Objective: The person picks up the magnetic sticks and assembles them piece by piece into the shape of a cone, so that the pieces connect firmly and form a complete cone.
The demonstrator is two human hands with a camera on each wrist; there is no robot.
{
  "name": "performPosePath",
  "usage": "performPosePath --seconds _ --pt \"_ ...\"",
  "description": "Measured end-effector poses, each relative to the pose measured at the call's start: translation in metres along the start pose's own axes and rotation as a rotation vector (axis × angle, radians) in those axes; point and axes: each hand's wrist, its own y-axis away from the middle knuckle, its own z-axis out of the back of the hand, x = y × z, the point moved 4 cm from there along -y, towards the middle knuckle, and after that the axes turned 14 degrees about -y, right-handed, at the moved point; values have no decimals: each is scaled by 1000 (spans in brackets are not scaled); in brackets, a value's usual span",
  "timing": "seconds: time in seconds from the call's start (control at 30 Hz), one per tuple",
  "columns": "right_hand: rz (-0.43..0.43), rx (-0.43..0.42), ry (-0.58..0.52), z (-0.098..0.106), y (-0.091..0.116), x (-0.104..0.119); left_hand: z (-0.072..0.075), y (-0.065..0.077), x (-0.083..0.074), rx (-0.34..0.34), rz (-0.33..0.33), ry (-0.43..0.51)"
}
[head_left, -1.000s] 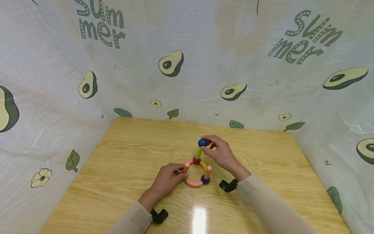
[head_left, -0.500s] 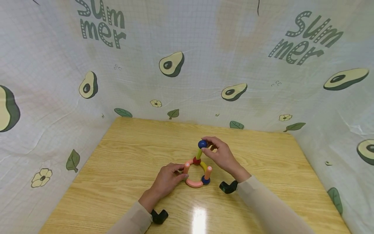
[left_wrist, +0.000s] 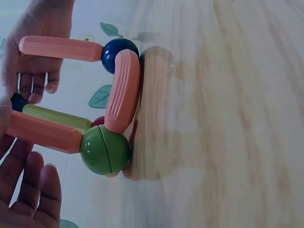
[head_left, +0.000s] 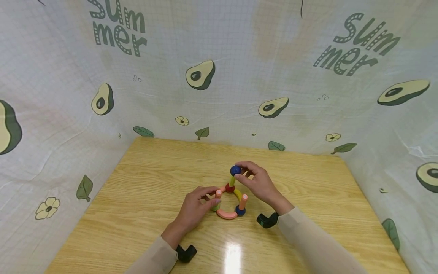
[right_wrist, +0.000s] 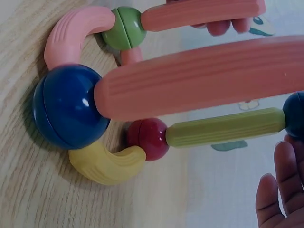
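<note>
A magnetic stick-and-ball toy stands on the table, its base a ring of curved pink (left_wrist: 123,90) and yellow rods (right_wrist: 107,164). Red (right_wrist: 148,138), blue (right_wrist: 66,107) and green balls (left_wrist: 100,151) join the ring. One straight stick rises from each: yellow-green (right_wrist: 225,127) from the red, pink (head_left: 243,202) from the blue, another pink stick (left_wrist: 47,134) from the green. My right hand (head_left: 259,182) pinches a second blue ball (head_left: 235,170) atop the yellow-green stick. With thumb and fingertips, my left hand (head_left: 194,207) holds the pink stick over the green ball near its upper end.
The wooden table (head_left: 164,160) is enclosed by a white cloth (head_left: 236,76) printed with avocados and leaves, behind and at both sides. Black curved pieces (head_left: 186,254) sit at both wrists.
My right hand and the blue ball have come down slightly and a little left. My left fingers have shifted up toward the pink stick's top, baring the green ball.
</note>
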Motion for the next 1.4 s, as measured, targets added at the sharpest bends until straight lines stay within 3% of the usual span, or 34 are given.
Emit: performPosePath --seconds 0.2,0.53,0.9,1.4 --pt "11 18 -13 -5 2 3 -2 -5 -3 -38 -22 -6" --pt "33 56 -12 -15 5 6 -4 -11 -4 -26 -1 13" --pt "50 83 6 -20 8 11 -10 -20 -5 -37 -51 -9" --pt "70 121 20 -24 9 14 -11 -21 -4 -39 -13 -40"
